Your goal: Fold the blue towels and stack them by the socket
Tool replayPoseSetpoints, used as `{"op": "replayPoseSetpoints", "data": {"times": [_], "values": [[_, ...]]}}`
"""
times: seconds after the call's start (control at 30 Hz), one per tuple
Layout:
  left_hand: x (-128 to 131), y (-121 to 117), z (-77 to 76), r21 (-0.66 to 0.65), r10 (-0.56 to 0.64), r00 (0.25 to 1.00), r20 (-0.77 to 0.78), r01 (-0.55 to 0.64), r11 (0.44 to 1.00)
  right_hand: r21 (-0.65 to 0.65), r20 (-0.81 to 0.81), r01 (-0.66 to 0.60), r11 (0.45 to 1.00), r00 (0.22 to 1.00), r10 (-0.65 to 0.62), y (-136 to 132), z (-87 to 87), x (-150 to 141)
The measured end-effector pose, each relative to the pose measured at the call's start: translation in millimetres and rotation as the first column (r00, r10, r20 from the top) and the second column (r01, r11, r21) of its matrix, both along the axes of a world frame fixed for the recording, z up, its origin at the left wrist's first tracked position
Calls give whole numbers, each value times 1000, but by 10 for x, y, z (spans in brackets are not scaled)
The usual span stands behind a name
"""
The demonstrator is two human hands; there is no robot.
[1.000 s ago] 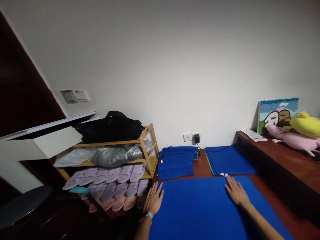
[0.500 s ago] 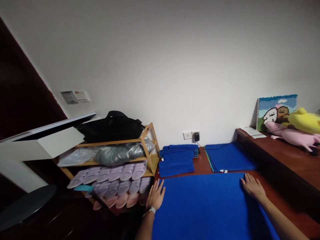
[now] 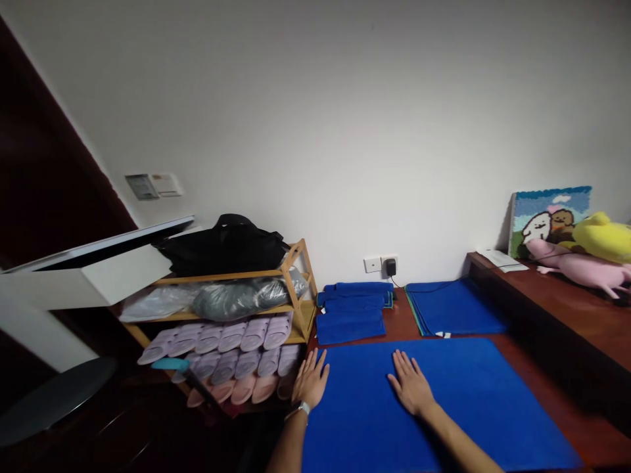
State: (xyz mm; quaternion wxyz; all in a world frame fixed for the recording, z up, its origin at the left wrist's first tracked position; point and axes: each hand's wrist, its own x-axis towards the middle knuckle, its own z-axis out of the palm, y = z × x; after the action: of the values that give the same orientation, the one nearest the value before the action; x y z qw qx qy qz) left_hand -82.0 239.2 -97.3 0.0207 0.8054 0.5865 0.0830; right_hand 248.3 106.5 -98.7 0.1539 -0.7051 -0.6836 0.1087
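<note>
A large blue cloth (image 3: 473, 401) lies spread flat on the reddish-brown table. My left hand (image 3: 310, 380) rests open at the cloth's left edge near its far corner, fingers stretched forward; a watch is on that wrist. My right hand (image 3: 410, 384) is open too, laid flat on the middle of the cloth with nothing held. Beyond the cloth are folded blue cloths (image 3: 351, 322) on the left and a flat stack of blue cloths (image 3: 453, 307) with a white tag on the right.
A wooden rack (image 3: 298, 295) on the left holds slippers (image 3: 231, 336), wrapped bundles and a black bag (image 3: 224, 246). A plugged-in adapter (image 3: 391, 267) with a cord is on the wall. On the raised ledge (image 3: 566, 295) at right sit plush toys (image 3: 576, 263) and a picture.
My right hand has moved left, from the cloth's far right corner to its middle. The left hand stays at the left edge. The cloth's right side now lies flatter.
</note>
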Motion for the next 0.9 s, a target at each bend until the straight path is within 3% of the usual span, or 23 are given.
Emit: {"op": "replayPoseSetpoints", "data": {"times": [0.13,0.27,0.37,0.43,0.63,0.8,0.9], "values": [[-14,45,-67,39,-1,1000,9,0,999,-17,90,199,980,976,-197,-260,-167,1074],[-24,74,-100,44,-9,1000,7,9,999,-72,188,442,894,886,-424,-610,-314,2269],[-33,94,-89,19,-2,1000,-13,2,1000,-91,215,505,858,851,-478,-795,-387,2786],[-39,118,-58,-2,2,1000,-26,-2,1000,-87,218,506,858,850,-479,-849,-406,2891],[-59,73,141,-55,-7,1000,-20,6,998,-70,204,510,857,849,-488,-860,-360,2822],[-95,-420,102,32,-70,997,43,68,997,-79,183,511,856,851,-491,-815,-239,2779],[-149,-742,-29,19,-101,994,36,100,995,42,167,457,888,874,-457,-722,-69,2342]]}}
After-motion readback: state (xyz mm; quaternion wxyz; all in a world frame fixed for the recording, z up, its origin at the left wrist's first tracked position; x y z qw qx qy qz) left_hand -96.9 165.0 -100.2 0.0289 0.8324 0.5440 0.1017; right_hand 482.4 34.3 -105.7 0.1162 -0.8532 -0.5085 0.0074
